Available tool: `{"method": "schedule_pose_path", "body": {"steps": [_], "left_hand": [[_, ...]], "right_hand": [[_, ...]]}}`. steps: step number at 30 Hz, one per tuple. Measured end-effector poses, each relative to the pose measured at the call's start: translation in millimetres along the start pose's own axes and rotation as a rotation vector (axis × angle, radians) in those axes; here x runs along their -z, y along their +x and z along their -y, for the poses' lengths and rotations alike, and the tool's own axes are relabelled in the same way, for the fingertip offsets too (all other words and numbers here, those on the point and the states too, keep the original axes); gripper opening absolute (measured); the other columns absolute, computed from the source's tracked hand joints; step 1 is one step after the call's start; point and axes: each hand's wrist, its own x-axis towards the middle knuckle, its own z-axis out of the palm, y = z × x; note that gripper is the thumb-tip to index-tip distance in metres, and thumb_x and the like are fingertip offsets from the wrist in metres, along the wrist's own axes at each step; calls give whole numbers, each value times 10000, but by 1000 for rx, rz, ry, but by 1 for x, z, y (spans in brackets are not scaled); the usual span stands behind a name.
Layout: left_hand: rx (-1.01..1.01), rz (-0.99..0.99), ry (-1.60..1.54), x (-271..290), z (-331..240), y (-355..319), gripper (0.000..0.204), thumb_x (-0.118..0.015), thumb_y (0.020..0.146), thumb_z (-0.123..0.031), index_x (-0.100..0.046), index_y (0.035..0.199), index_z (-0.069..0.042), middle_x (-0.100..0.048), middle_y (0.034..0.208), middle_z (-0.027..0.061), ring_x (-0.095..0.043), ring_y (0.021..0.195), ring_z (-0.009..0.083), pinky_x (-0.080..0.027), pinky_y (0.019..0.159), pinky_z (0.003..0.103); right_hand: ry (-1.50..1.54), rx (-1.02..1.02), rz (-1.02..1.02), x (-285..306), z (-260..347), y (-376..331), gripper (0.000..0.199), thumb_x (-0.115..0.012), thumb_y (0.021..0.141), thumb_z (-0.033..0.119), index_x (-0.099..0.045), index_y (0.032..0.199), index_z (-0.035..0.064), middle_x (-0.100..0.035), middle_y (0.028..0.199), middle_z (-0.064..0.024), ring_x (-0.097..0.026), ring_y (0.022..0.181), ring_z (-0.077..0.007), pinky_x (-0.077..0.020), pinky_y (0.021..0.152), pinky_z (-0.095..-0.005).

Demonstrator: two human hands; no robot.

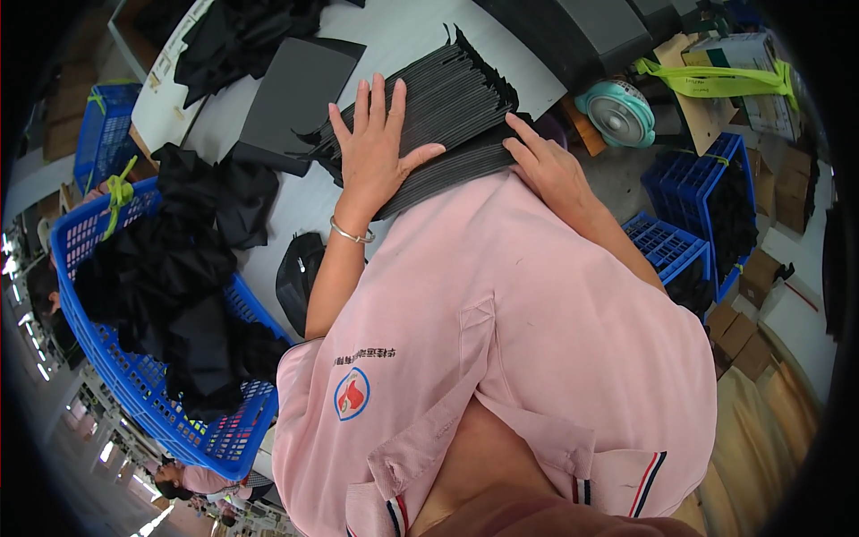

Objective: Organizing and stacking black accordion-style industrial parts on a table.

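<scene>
A pale grey-white tabletop (376,36) carries the work, and the person's pink short-sleeved shirt (501,340) fills the lower middle of the view. At the person's left stands a large blue plastic lattice crate (134,376) heaped with loose black fabric pieces (170,277); more blue crates (689,179) sit low on the right, beside brown cardboard boxes (743,322).

On the tabletop, straight ahead of the person, lies a thick stack of flat black fabric panels (456,98) — its layered edges fan out toward the far end, and its near end is hidden behind the shirt. A single dark grey flat panel (295,94) lies just beside the stack on its left, with a small black pouch (300,273) nearer the table's near edge.

The left forearm rises bare from the shirt sleeve to the left hand (376,152), which lies palm down on top of the stack, fingers spread apart and straight, thumb angled out to the right — pressing flat, gripping nothing. A thin silver bangle (351,234) circles that wrist. The right hand (546,166) rests on the stack's right near corner, fingers extended and loosely together, pointing left across the layered edge; it too is open against the panels, not clasped round them.

A round teal fan (617,112) sits beyond the right hand.
</scene>
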Motion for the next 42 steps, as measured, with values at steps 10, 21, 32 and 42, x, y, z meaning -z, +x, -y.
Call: {"method": "schedule_pose_path", "body": {"steps": [10,21,32,42], "left_hand": [[17,14,-26,4,-2,0,1045,-632,836,-746,-341,1618,-116,-276,1687,179,-234,1567,354,-102,1204,691],[12,6,-29,4,-3,-1,1071,-637,815,-761,-347,1614,-110,-284,1685,178,-245,1563,354,-98,1208,686],[32,19,51,-1,-1,1,931,-579,916,-694,-336,1627,-143,-279,1692,164,-244,1567,335,-90,1221,659],[38,4,7,2,-4,1,871,-573,953,-642,-341,1624,-139,-281,1691,161,-249,1565,331,-96,1221,654]], "right_hand": [[-51,2,31,4,3,8,321,-685,831,36,-595,1138,36,-590,1351,-138,-664,780,-263,-563,724,-367],[5,-136,113,2,9,13,955,-856,746,120,-357,1553,10,-534,1189,-141,-644,822,-285,-560,743,-377],[14,-140,96,10,10,15,631,-856,756,128,-544,1294,20,-522,1242,-157,-665,875,-294,-561,780,-393],[-58,-125,233,9,12,23,951,-870,722,140,-411,1549,46,-534,1161,-125,-624,828,-279,-544,762,-384]]}}
